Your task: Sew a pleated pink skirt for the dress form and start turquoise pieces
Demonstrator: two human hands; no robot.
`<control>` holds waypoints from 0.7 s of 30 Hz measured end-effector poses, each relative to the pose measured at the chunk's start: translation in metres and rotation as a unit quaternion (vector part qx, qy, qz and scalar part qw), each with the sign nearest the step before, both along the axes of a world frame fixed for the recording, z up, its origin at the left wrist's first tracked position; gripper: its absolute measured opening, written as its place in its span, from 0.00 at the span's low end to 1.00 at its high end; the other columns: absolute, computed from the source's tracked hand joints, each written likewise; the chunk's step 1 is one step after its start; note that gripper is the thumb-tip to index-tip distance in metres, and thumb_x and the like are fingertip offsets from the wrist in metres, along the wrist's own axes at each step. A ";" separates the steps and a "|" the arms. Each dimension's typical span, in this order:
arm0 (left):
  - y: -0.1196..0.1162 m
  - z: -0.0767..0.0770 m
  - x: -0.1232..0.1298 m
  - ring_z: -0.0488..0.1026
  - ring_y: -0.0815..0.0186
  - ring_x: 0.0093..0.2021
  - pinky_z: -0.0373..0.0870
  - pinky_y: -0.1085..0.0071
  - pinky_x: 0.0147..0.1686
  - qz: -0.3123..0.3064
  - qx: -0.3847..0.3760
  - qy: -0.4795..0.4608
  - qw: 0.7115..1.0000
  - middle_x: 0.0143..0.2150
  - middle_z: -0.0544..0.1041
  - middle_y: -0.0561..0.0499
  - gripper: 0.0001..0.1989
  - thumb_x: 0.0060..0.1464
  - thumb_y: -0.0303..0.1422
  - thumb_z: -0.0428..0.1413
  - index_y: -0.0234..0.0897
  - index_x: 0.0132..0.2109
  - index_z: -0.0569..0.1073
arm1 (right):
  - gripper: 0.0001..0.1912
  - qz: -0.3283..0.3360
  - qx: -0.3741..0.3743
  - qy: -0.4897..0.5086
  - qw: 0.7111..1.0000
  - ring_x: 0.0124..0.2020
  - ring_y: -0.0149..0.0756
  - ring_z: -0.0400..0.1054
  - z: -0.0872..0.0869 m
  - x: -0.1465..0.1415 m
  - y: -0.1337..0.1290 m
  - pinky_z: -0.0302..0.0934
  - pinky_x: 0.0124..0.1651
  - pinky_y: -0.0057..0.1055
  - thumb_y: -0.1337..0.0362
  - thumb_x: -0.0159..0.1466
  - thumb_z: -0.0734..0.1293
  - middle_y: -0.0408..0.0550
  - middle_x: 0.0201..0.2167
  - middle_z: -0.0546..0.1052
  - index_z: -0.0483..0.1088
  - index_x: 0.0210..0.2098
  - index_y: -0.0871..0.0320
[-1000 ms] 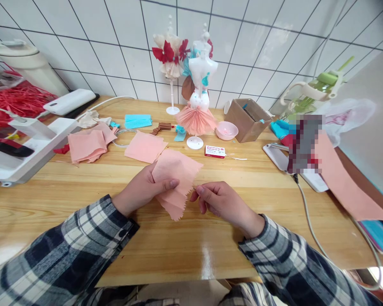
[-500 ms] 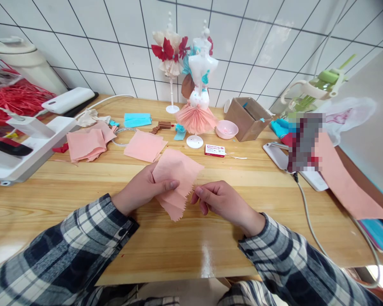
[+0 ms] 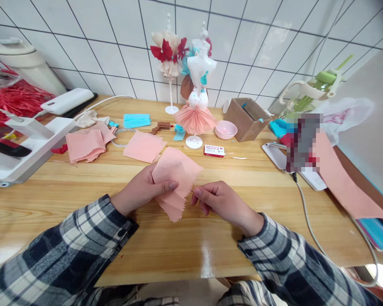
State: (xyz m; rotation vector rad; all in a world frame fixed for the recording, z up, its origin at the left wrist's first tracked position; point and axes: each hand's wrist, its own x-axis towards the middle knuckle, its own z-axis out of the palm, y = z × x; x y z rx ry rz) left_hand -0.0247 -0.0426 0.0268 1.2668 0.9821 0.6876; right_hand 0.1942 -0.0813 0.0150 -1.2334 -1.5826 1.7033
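My left hand (image 3: pixel 143 187) is closed on a folded piece of salmon-pink crepe paper (image 3: pixel 174 170), its thumb lying flat across the front. The paper's right and lower edges are cut into small jagged teeth. At the right edge, my right hand (image 3: pixel 221 204) is closed in a pinch, thumb against forefinger, on or right at the toothed rim. A stack of pink paper squares (image 3: pixel 144 146) lies just beyond my left hand. Behind it all stands a white mini dress form (image 3: pixel 199 97) wearing a pleated pink paper skirt (image 3: pixel 195 119).
More pink paper (image 3: pixel 86 144) lies left, beside a white power strip (image 3: pixel 35 148). Farther back are folded blue paper (image 3: pixel 137 120), a second decorated form (image 3: pixel 170 63), a pink bowl (image 3: pixel 226 129), a small box (image 3: pixel 214 150) and a brown carton (image 3: pixel 245 119). A cable (image 3: pixel 306 216) runs down the right.
The view has shifted very slightly. Both hands and the paper between them stay practically in the same place.
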 end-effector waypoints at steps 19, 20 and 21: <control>-0.001 0.002 0.001 0.76 0.60 0.33 0.73 0.70 0.32 -0.001 -0.008 0.012 1.000 0.34 0.81 0.47 0.17 0.45 0.41 0.64 0.33 0.39 0.74 | 0.27 0.007 0.005 -0.019 1.000 0.17 0.23 0.54 0.004 -0.001 -0.001 0.48 0.23 0.24 0.43 0.62 0.61 0.38 0.15 0.64 0.74 0.30 0.63; -0.001 0.001 0.000 0.76 0.60 0.33 0.74 0.70 0.31 -0.002 -0.008 0.012 1.000 0.34 0.81 0.47 0.18 0.45 0.41 0.64 0.33 0.39 0.74 | 0.27 0.007 0.005 -0.019 1.000 0.17 0.23 0.54 0.004 -0.002 -0.001 0.48 0.23 0.24 0.43 0.62 0.61 0.38 0.15 0.64 0.75 0.30 0.63; -0.001 0.001 0.000 0.76 0.60 0.33 0.74 0.69 0.32 -0.004 -0.008 0.014 1.000 0.34 0.81 0.47 0.18 0.44 0.41 0.64 0.33 0.39 0.74 | 0.27 0.007 0.005 -0.019 1.000 0.18 0.23 0.55 0.004 -0.002 -0.001 0.48 0.23 0.24 0.43 0.62 0.62 0.38 0.15 0.64 0.75 0.30 0.63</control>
